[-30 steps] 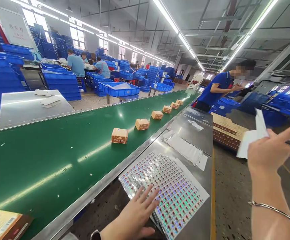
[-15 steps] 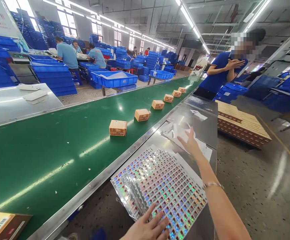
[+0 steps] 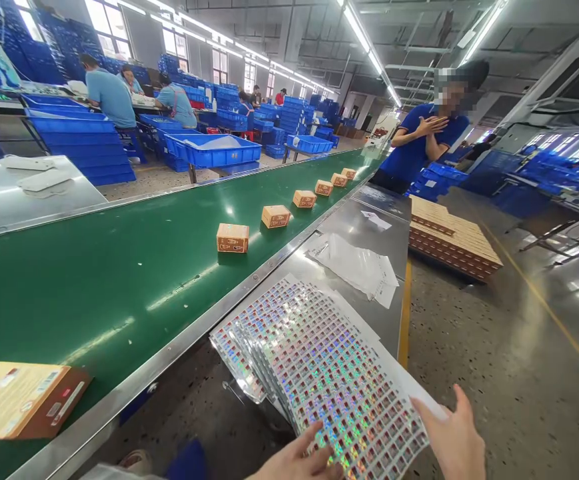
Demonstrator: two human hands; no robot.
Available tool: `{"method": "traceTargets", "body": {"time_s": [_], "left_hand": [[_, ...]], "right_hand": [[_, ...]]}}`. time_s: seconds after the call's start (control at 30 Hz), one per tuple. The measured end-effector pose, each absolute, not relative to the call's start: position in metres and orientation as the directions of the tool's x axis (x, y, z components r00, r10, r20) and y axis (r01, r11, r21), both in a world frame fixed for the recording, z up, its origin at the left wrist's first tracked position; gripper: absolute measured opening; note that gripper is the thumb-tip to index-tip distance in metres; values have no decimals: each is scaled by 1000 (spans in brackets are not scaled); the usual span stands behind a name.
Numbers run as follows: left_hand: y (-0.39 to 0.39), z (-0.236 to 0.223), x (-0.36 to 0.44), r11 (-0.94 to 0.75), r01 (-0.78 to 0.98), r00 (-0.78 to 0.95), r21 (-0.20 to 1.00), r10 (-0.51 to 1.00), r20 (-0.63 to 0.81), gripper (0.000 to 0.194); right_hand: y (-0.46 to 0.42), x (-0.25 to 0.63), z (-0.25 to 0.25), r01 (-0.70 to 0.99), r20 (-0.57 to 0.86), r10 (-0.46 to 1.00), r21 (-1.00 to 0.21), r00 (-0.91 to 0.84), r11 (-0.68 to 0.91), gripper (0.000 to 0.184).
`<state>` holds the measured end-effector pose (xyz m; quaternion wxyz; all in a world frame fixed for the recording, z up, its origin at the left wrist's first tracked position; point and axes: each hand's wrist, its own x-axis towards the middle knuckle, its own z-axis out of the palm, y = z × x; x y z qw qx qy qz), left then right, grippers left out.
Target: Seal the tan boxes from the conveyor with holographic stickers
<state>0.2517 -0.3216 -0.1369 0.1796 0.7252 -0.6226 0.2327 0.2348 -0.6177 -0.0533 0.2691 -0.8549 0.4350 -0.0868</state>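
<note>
Both open hands, left hand [image 3: 299, 460] and right hand [image 3: 452, 437], rest flat on the fanned holographic sticker sheets [image 3: 319, 360], steadying them on the steel side table [image 3: 359, 213] beside the green conveyor belt [image 3: 94, 280].

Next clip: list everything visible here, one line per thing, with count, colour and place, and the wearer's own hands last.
Holographic sticker sheets: fanned stack, silver iridescent, near end of the steel side shelf.
White backing sheets: small pile, farther along that shelf.
Steel side shelf: one, grey, right of the belt.
Conveyor belt: one, green, running away from the camera.
Small cartons: six in a row, tan, on the belt.
Large carton: one, tan and brown, on the belt, lower left.
Stacked flat cartons: one pallet-like pile, tan, on the floor at right.
Blue crates: many, beyond the belt.
Co-worker: one, blue shirt, far right of the belt.
Seated workers: several, background left.
Left hand: fingertips on the sticker sheets.
Right hand: at the sheets' right edge.
</note>
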Motion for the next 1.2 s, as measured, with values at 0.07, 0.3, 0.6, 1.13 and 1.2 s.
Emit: {"method": "traceTargets", "body": {"time_s": [0.07,0.3,0.6,1.13,1.2], "left_hand": [[-307,-117,249,-151,-986,162,65,-819,550,17],[-186,0,246,-459,-447,893,768,-281,352,63],[-71,74,147,-100,-131,918,986,364,158,26],[-8,69,73,162,-76,630,984,773,-78,44],[-9,66,72,159,-76,616,984,784,-79,36]], "right_hand": [[-591,237,-18,-599,64,-743,-548,666,-584,90],[-454,262,90,56,150,-155,-870,977,-490,105],[-274,256,144,51,-49,345,-960,937,-276,90],[-103,207,71,700,501,857,-655,121,284,76],[-95,210,62,608,435,886,-751,162,258,72]]}}
